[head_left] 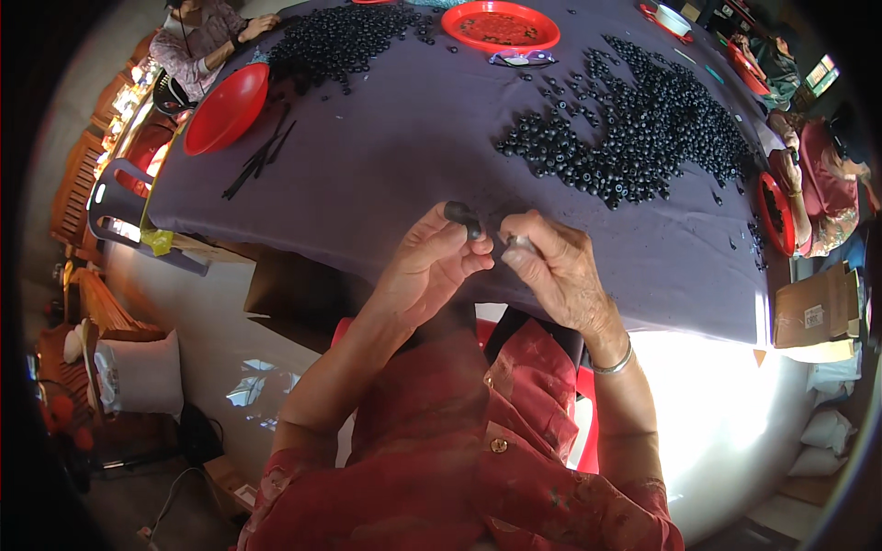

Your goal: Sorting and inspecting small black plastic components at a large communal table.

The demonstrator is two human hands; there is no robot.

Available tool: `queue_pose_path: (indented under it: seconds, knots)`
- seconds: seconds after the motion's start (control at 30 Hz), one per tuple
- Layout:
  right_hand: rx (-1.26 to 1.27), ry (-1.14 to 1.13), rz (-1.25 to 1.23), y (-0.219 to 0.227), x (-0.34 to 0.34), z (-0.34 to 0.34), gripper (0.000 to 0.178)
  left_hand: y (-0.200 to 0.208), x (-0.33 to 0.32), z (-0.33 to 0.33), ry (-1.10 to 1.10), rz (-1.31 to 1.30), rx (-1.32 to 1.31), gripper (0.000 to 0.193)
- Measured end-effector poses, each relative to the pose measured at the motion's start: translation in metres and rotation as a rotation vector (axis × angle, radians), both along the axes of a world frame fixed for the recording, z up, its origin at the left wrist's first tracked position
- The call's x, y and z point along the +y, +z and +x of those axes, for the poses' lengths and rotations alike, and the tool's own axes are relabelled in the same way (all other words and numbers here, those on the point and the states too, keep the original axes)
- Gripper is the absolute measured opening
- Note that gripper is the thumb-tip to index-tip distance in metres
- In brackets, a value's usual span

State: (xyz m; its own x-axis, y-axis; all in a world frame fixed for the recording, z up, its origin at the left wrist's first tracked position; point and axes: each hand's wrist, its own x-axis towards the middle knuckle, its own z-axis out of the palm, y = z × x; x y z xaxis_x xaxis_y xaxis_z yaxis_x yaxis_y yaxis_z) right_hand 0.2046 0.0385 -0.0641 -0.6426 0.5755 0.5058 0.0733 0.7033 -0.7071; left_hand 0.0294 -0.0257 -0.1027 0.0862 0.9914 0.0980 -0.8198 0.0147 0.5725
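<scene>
Both hands are raised in front of me at the near edge of the purple cloth-covered table (367, 174), fingertips close but apart. My left hand (423, 257) is closed in a pinch, with a small black piece (462, 218) at the index fingertip. Whether part of that black is worn on the finger, I cannot tell. My right hand (560, 271) is closed too, thumb against bent index finger, around a small pale, shiny piece (521, 243). Beyond it spreads a large heap of small black round parts (634, 138), some showing a hole.
A second black heap (335, 41) lies at the far left. Red basins stand nearby: one tilted at left (228, 110), one at the back (501, 26). Thin black strips (262, 156) lie left. People sit at left (197, 46) and right (822, 174). A cardboard box (813, 308) stands right.
</scene>
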Motion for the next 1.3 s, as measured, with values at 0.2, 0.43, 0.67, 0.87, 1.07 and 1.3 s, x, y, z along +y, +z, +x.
queue_pose_path:
  seconds: [0.2, 0.43, 0.67, 0.87, 1.07, 1.3]
  knots:
    - [-0.057, -0.037, 0.145, -0.006, -0.001, -0.007, 0.021, 0.004, -0.001, 0.002, 0.016, -0.021, -0.013, 0.007]
    - [-0.074, -0.019, 0.118, -0.008, 0.001, -0.007, 0.021, 0.000, 0.000, 0.001, -0.001, -0.011, 0.003, 0.007]
    - [0.044, 0.024, 0.009, -0.015, 0.001, -0.011, 0.018, -0.001, 0.000, -0.002, -0.003, 0.012, 0.038, 0.007]
    - [0.060, 0.072, -0.063, -0.012, -0.001, -0.012, 0.013, 0.002, 0.000, -0.003, -0.012, 0.004, 0.085, 0.008]
    - [-0.030, 0.046, -0.125, -0.013, -0.003, -0.016, 0.014, -0.007, 0.003, -0.008, -0.003, -0.002, 0.073, 0.008]
    - [0.072, 0.047, -0.660, -0.002, 0.004, -0.005, 0.027, -0.007, 0.002, 0.015, -0.122, -0.042, 0.063, 0.007]
